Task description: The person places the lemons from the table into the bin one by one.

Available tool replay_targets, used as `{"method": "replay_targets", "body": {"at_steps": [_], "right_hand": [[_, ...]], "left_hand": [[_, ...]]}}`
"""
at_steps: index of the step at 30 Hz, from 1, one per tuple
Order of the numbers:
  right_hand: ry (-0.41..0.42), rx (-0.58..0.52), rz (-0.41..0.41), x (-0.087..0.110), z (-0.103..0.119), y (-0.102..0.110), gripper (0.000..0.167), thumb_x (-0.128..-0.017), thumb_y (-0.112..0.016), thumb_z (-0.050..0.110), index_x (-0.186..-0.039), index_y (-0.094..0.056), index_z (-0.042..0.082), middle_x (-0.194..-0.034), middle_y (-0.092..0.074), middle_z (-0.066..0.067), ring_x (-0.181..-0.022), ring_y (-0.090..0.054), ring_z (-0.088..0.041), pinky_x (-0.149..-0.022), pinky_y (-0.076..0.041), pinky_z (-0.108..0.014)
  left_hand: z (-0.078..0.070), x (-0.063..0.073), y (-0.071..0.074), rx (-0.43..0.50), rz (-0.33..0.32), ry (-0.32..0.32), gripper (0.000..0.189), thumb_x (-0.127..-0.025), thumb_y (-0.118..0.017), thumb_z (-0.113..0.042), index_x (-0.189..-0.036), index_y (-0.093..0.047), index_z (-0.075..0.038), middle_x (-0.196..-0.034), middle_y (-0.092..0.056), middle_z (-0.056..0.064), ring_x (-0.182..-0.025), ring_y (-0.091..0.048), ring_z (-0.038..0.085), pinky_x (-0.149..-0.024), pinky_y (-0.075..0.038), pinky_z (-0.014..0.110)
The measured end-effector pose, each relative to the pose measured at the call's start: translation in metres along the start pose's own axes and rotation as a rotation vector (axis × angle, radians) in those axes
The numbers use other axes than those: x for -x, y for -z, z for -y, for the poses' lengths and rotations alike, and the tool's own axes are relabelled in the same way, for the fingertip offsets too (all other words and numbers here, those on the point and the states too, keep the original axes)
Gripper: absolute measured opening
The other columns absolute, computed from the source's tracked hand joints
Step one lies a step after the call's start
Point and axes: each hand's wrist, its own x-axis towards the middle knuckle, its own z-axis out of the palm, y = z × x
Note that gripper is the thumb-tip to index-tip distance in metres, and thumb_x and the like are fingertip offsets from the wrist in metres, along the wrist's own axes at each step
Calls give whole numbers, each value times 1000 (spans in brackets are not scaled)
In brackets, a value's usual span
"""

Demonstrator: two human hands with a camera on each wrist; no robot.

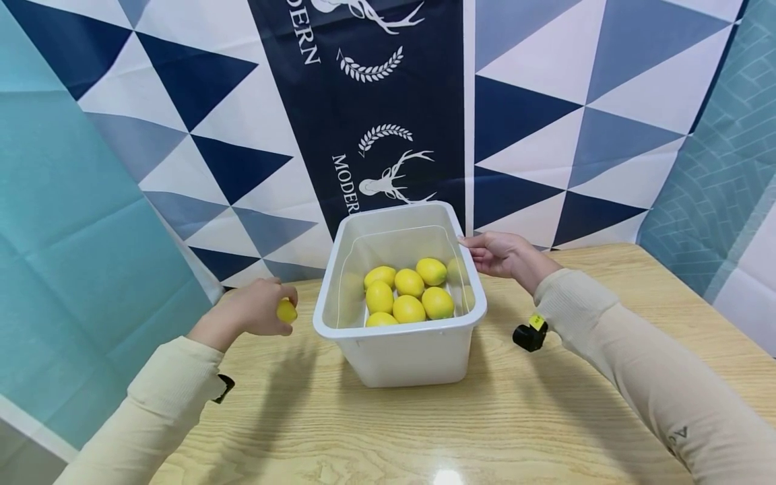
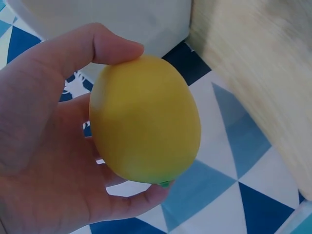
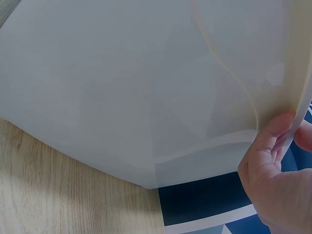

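Observation:
A lemon [image 2: 146, 119] is gripped between the thumb and fingers of my left hand [image 1: 261, 306], which hovers over the table to the left of a white plastic bin [image 1: 406, 357]. In the left wrist view the lemon's green tip points down toward the little finger. Several yellow lemons [image 1: 409, 283] lie on the bin's floor. My right hand [image 1: 500, 254] pinches the bin's right rim near the far corner. The right wrist view shows its thumb and curled fingers [image 3: 273, 136] on either side of that rim.
The wooden table [image 1: 291, 417] runs beneath the bin and both arms. Right behind it hangs a patterned cloth [image 1: 388, 101] with triangles and deer heads. A black wrist device with a yellow label [image 1: 530, 333] shows by the right sleeve.

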Motion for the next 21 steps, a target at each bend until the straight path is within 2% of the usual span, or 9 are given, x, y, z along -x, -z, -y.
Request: {"method": "replay_targets", "body": {"at_steps": [15,21], "right_hand": [[5,0,11,-1,0,1,13,-94,-57,10,-104,-49,10,-75,-69,0,-73,-66,-9,-71,-59,-20],[9,10,17,-2,0,1,10,-95,-55,10,-103,-50,10,-76,-70,0,-74,-66,-9,-72,-59,-20]], "left_hand": [[-11,6,24,21,34,-10,33,-74,-75,-22,-103,-64,-12,-94,-62,7,-78,-54,20,-63,-48,27],[-17,9,33,16,9,-30,30,-74,-75,-23,-101,-64,-13,-91,-62,5,-76,-53,19,-61,-47,26]]}}
